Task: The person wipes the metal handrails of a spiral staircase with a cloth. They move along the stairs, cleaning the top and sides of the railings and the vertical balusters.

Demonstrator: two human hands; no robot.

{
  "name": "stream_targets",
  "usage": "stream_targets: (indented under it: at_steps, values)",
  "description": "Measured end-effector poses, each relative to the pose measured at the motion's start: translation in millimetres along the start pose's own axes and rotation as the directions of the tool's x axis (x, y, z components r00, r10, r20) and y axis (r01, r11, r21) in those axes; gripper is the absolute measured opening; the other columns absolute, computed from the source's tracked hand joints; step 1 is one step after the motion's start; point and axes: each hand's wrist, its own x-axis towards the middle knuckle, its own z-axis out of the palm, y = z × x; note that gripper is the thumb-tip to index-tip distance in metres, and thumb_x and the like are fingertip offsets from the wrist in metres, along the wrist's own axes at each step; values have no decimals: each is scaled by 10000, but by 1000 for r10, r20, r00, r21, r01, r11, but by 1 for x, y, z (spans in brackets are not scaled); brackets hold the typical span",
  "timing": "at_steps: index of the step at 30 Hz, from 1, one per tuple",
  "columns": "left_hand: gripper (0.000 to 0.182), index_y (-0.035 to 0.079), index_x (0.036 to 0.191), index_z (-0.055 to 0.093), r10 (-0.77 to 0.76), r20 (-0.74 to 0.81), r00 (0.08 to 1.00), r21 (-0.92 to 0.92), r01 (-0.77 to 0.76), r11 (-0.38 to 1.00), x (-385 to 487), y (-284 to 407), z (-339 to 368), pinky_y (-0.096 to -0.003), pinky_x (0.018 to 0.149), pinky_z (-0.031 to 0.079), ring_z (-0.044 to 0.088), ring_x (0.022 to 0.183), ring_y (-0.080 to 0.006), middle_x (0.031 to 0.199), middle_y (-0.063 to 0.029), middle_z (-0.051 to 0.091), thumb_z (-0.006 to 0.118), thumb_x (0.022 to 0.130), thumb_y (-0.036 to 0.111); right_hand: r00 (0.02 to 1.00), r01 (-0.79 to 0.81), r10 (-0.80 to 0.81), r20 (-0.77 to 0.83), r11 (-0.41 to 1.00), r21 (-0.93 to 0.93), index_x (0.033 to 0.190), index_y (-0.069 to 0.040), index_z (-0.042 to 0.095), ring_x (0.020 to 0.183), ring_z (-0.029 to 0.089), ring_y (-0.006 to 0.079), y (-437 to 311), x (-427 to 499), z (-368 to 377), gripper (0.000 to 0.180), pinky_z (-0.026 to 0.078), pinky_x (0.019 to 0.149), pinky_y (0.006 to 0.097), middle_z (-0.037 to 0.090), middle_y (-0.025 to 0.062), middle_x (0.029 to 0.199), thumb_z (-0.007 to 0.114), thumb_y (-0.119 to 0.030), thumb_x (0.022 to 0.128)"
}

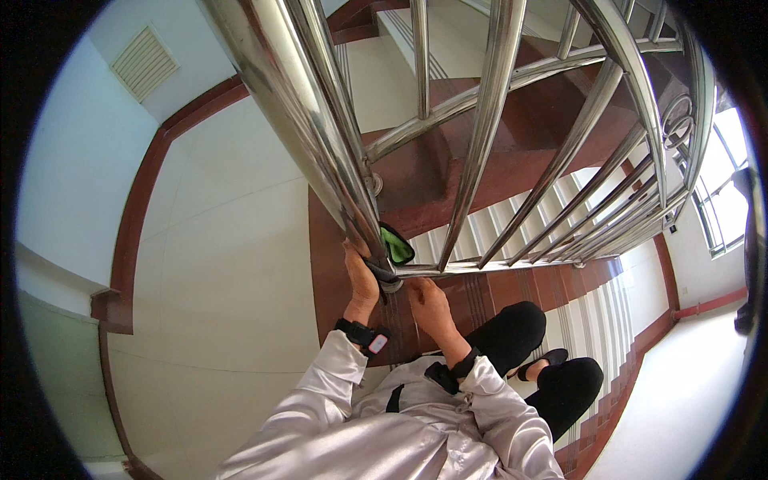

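A thick polished metal newel post (300,114) rises in front of me. Near its base a cloth, green (396,246) with a dark edge, shows behind the post, and a dark grey part (384,275) bends around the post's near side. My left hand (361,279) presses along the left side of the post, gripping the cloth there; some fingers are hidden behind the metal. Just right of the base, my right hand (429,305) has curled fingers close under the bottom rail (432,269). Whether it pinches anything cannot be seen.
Metal balusters (480,138) and a curved handrail (645,102) extend to the right. Stairs (591,318) descend beside my bent legs (510,333). Pale floor tiles (228,252) lie left, bordered by a red-brown skirting (135,222). A window (723,180) is at far right.
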Motion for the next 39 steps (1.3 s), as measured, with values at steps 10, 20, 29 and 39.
stream_targets:
  at_steps: [10, 20, 29, 39]
  values:
    - [716, -35, 1642, 135, -18, 170, 985, 496, -70, 865, -61, -4, -16, -461, 1246, 224, 265, 1520, -349, 1669, -249, 211, 399, 1139, 400, 998, -16, 15, 63, 1000, 17, 1190, 46, 663, 1032, 653, 508, 24, -11, 26, 243, 536, 858, 546, 682, 296, 1107, 595, -67, 986]
    - [392, -13, 1040, 518, 257, 413, 874, 824, -479, 304, -34, 53, -32, -544, 790, 449, 562, 925, -466, 948, -229, 564, 710, 1005, 327, 928, 0, 47, -368, 992, 127, 1116, -5, 608, 910, 668, 327, -4, -14, -9, 147, 534, 815, 403, 664, 173, 1002, 654, -24, 977]
    - [368, 6, 1025, 559, -70, 190, 979, 758, -101, 645, -43, 72, -14, -363, 714, 553, 713, 834, -303, 927, -178, 716, 704, 1037, 344, 994, -105, 112, -6, 946, 306, 1470, 78, 473, 1243, 592, 404, -41, -1, 38, 485, 486, 1039, 446, 562, 258, 1362, 584, -188, 1080]
    - [258, -16, 1203, 634, -180, 257, 950, 434, 53, 900, -52, 96, -24, -313, 887, 509, 627, 1005, -149, 1091, -78, 679, 613, 1092, 217, 957, 269, -248, -150, 953, 138, 1547, 34, 419, 1366, 500, 468, -61, 38, 34, 540, 423, 1135, 482, 461, 283, 1523, 592, -136, 1065]
